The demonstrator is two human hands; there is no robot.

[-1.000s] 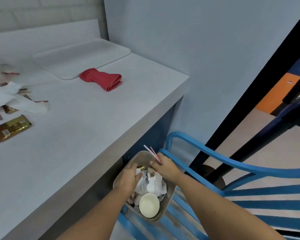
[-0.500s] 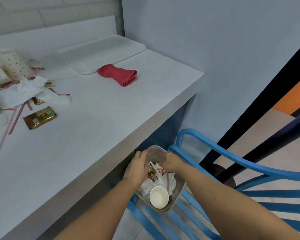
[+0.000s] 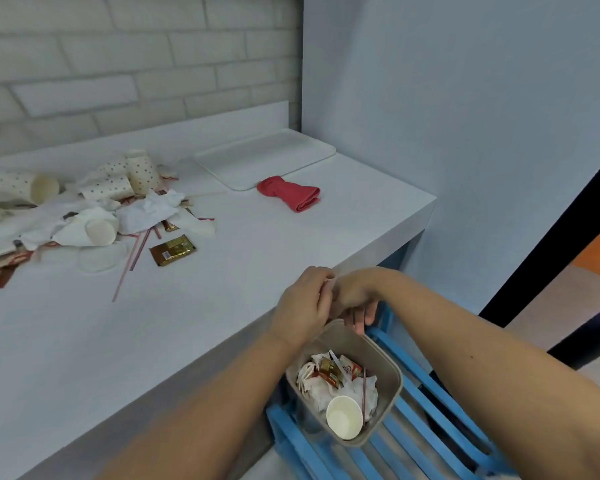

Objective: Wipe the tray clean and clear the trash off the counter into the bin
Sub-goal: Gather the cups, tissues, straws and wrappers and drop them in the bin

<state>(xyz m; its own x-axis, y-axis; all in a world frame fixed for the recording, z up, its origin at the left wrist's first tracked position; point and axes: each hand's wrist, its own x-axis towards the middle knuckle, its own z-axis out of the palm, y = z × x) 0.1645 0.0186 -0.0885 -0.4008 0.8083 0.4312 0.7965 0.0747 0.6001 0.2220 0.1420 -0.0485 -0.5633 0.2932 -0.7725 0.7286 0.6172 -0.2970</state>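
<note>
Left hand (image 3: 302, 306), right hand (image 3: 355, 294) touching above bin (image 3: 368, 344); whether either holds anything, can't tell. Next grab: scoop trash pile (image 3: 136, 213) compactly, release low over bin.

Both bare forearms reached forward and met in front of the body. The left hand (image 3: 300, 306), its knuckles curled, touched the right hand (image 3: 354, 294), whose fingers (image 3: 368, 313) hung downward, loosely bent. Whether either hand held anything could not be told.
</note>
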